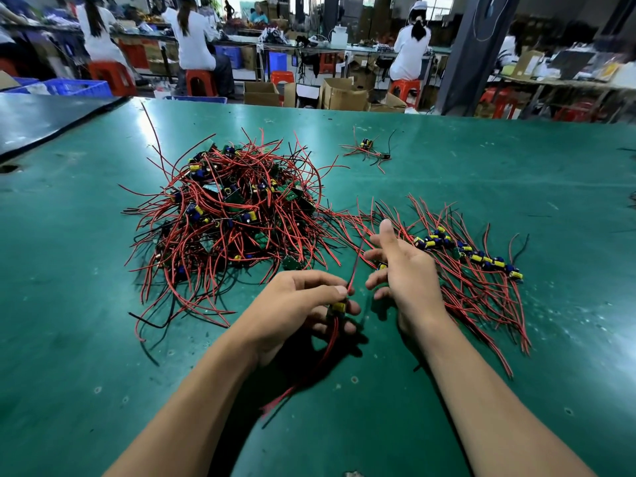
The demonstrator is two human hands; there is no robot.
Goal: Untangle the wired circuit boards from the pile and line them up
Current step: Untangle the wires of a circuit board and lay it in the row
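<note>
- Your left hand (303, 304) pinches one wired circuit board (338, 307) just above the bench (86, 304). Its red wires (330, 342) trail down toward you, and one runs up past your thumb.
- Your right hand (406, 270), just beside it, is spread loose and grips nothing. It hovers over the left end of the lined-up row (475, 256).
- The tangled pile (227, 208) lies beyond your left hand, near its knuckles.
- A small stray cluster (367, 149) sits far back, well apart.
</note>
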